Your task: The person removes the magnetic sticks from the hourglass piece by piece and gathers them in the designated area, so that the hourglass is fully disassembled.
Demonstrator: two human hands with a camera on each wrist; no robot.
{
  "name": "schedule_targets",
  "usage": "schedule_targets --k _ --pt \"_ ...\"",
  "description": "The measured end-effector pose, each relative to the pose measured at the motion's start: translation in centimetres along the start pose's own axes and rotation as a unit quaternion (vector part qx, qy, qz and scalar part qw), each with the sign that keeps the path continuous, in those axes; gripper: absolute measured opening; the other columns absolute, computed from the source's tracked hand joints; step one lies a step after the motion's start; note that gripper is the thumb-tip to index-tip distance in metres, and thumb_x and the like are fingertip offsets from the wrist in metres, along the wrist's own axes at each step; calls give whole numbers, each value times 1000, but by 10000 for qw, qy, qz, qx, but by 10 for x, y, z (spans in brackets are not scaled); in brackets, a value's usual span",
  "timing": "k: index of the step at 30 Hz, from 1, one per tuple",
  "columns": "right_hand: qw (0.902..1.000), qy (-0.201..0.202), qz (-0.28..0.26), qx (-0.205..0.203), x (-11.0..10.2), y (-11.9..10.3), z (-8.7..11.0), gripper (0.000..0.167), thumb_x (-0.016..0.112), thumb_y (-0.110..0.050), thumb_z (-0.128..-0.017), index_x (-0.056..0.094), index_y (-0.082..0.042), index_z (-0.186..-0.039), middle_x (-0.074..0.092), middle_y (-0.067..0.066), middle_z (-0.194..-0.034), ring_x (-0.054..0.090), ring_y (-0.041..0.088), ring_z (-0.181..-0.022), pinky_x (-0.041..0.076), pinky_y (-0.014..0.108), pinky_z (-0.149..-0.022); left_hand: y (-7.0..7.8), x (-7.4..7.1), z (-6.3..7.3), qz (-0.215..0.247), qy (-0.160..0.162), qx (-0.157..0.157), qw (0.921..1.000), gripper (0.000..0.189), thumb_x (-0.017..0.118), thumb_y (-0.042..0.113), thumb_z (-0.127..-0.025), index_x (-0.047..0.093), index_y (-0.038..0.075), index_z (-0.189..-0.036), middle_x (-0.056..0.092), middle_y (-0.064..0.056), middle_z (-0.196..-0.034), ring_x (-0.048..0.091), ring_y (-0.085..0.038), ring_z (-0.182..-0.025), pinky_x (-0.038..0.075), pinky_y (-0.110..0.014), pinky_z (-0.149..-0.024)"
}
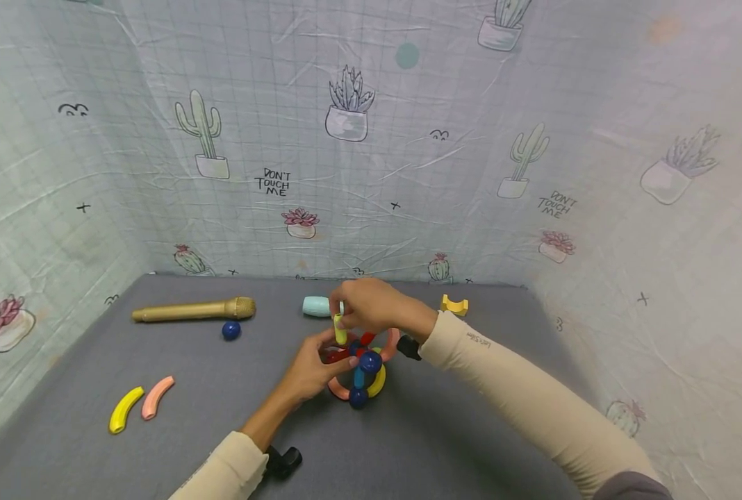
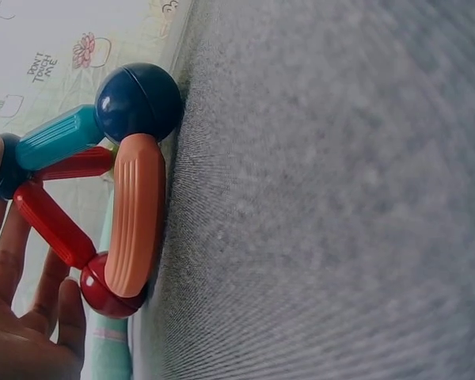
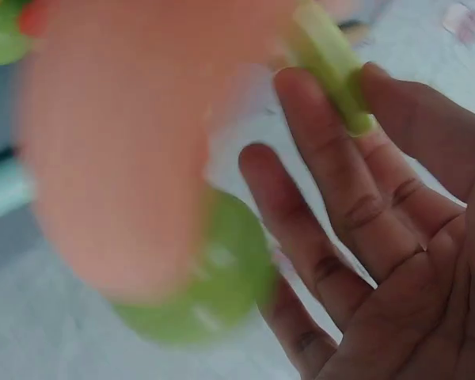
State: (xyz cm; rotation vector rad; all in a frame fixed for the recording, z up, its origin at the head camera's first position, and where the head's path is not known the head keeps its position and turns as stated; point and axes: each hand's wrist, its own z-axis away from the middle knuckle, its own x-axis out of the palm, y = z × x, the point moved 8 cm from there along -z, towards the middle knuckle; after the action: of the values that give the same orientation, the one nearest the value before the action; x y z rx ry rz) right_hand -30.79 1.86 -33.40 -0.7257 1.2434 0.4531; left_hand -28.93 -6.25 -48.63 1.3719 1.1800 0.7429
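A ball-and-rod toy frame stands on the grey table in front of me. Its parts include dark blue balls (image 1: 370, 362), a blue rod (image 1: 359, 377), red rods (image 2: 54, 222), a red ball (image 2: 107, 289) and curved salmon rods (image 2: 136, 214). My left hand (image 1: 308, 371) grips the frame's upper part, thumb at a blue ball (image 2: 8, 168). Above it, my right hand (image 1: 374, 305) pinches a yellow-green rod (image 1: 340, 330) upright between thumb and fingers, its lower end close over the frame. In the right wrist view, a green ball (image 3: 210, 277) shows partly behind a blurred salmon rod (image 3: 119, 158).
Left on the table lie a gold microphone (image 1: 190, 311), a blue ball (image 1: 231, 330), a curved yellow rod (image 1: 124, 410) and a curved salmon rod (image 1: 157, 398). Behind my hands is a ribbed light-teal cylinder (image 1: 316, 306). A yellow notched piece (image 1: 454, 305) sits back right.
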Motion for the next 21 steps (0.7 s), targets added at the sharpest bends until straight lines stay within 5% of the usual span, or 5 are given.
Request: schedule_targets --k 5,12,21 --pt "9984 303 -469 -97 -23 -2 7 6 73 -17 -102 74 -16 -108 77 0 -94 68 13 -78 54 29 -69 3 -1 1 -156 26 78 9998 40 80 21 -97 69 13 -135 73 -8 -133 69 -29 -120 51 -58 -108" --pt "9867 1005 -1276 44 -45 22 35 10 77 -17 -99 71 -16 -107 77 1 -104 73 17 -98 60 37 -86 4 0 0 -185 76 17 9998 36 82 21 -96 72 16 -130 76 -7 -123 72 -26 -113 53 -55 -105" --pt "9386 2457 -2174 1065 -42 99 109 21 81 -14 -93 71 -17 -111 75 2 -104 70 21 -98 55 40 -81 9 -1 -1 -429 107 200 9988 35 82 21 -95 72 15 -128 77 -9 -118 70 -26 -109 55 -53 -99"
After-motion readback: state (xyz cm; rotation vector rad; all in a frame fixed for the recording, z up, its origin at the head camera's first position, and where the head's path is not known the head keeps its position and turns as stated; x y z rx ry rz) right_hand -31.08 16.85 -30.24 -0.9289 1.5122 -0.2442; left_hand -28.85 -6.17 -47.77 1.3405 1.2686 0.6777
